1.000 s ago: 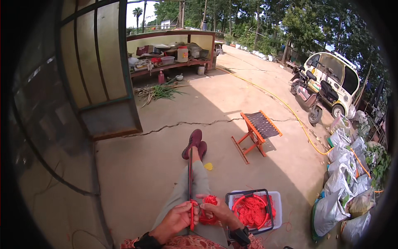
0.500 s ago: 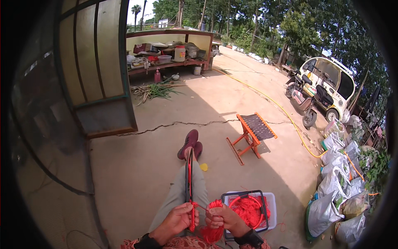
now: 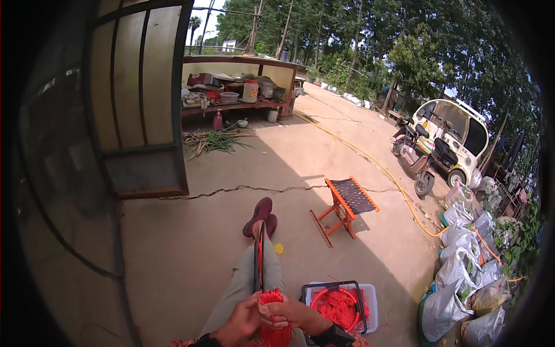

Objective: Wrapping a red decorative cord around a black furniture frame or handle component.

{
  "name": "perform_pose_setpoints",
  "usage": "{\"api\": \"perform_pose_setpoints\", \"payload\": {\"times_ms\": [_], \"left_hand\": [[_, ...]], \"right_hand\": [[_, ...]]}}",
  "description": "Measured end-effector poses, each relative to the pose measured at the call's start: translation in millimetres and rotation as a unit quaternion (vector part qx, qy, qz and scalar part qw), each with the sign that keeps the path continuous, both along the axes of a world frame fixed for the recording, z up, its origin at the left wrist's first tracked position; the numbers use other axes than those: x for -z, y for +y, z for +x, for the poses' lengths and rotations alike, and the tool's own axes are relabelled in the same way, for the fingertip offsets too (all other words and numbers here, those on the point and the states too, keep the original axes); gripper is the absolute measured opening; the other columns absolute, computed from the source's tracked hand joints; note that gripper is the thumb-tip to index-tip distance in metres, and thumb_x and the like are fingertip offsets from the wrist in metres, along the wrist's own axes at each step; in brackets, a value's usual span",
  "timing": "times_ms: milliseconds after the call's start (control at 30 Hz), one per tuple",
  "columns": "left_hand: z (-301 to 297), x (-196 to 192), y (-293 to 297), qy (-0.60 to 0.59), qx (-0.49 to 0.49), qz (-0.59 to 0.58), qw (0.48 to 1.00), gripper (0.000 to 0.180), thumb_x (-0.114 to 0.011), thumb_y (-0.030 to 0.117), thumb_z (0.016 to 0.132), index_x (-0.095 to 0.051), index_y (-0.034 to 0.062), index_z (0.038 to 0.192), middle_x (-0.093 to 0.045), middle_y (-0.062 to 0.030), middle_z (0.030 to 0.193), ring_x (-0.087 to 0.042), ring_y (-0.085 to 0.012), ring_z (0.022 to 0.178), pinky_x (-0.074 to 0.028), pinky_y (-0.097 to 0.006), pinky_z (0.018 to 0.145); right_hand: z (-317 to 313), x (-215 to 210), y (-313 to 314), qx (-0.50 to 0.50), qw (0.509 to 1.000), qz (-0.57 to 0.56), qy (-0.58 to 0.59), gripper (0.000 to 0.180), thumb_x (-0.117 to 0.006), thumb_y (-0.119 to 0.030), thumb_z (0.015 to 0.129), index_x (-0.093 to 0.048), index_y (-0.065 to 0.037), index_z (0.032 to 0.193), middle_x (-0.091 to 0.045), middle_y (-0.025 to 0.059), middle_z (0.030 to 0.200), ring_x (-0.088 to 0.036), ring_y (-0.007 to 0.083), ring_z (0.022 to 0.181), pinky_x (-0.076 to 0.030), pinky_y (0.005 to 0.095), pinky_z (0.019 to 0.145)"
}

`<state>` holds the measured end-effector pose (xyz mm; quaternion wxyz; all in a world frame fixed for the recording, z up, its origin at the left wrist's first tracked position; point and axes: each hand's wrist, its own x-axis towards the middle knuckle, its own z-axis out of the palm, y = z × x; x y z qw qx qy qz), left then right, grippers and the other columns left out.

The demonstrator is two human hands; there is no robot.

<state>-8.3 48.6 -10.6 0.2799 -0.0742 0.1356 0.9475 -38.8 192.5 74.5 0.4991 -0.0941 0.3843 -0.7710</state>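
A skein of red cord [image 3: 270,297] stands between my hands, its loose strands hanging below them. My right hand [image 3: 292,312] is closed round the skein. Against its other side my left hand [image 3: 243,317] is closed too, its fingertips partly hidden by the cord. A long narrow black loop [image 3: 258,263], with red cord along it, stretches from my feet up to my hands over my legs. Its near end is out of sight behind the hands. Beside my right forearm is a white tub [image 3: 370,306] with a black-handled basket of red cord [image 3: 332,306].
An orange folding stool [image 3: 347,205] with a dark woven seat stands ahead to the right. Full white sacks [image 3: 445,306] line the right side, near a yellow hose [image 3: 370,156]. A scooter [image 3: 413,159] and a small white vehicle [image 3: 459,139] are parked beyond. On the left is a framed door [image 3: 144,115].
My hands have come together from apart, and the skein is now between them. The short red braided length under my left hand is no longer visible. The view has shifted slightly.
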Motion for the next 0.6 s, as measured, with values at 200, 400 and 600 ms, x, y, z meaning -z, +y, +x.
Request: {"api": "perform_pose_setpoints", "payload": {"times_ms": [200, 400, 600], "left_hand": [[-3.2, 10.3, -8.0, -0.017, -0.027, 0.053, 0.998, 0.021, -0.045, 0.024, 0.094, -0.056, 0.0088, 0.103, -0.056, -0.0087, 0.07, -0.054, -0.0252, 0.059, -0.043, -0.038, 0.055], [-2.6, 10.6, -5.2, -0.021, -0.015, 0.019, 0.999, 0.024, -0.042, 0.029, 0.094, -0.056, 0.009, 0.094, -0.047, -0.0074, 0.062, -0.045, -0.0223, 0.053, -0.035, -0.035, 0.049], [-1.5, -7.6, -15.8, -0.016, -0.022, -0.104, 0.994, 0.023, -0.052, 0.023, 0.089, -0.055, 0.0055, 0.105, -0.055, -0.0093, 0.076, -0.053, -0.0237, 0.065, -0.043, -0.036, 0.056]], "right_hand": [[-7.4, -45.8, 20.6, -0.033, 0.986, 0.115, 0.116, 0.021, -0.061, -0.016, 0.091, -0.052, -0.007, 0.074, -0.042, -0.0041, 0.055, -0.035, 0.0036, 0.044, -0.027, 0.0211, 0.04], [-13.1, -50.0, 29.3, 0.0, 0.985, 0.121, 0.124, 0.02, -0.064, -0.018, 0.089, -0.054, -0.006, 0.076, -0.046, -0.0031, 0.058, -0.037, 0.004, 0.045, -0.028, 0.0212, 0.041], [-39.1, -65.6, 48.7, 0.034, 0.936, 0.195, 0.291, 0.025, -0.067, -0.022, 0.087, -0.055, -0.007, 0.071, -0.046, -0.0042, 0.056, -0.041, 0.0049, 0.048, -0.031, 0.0233, 0.044]]}}
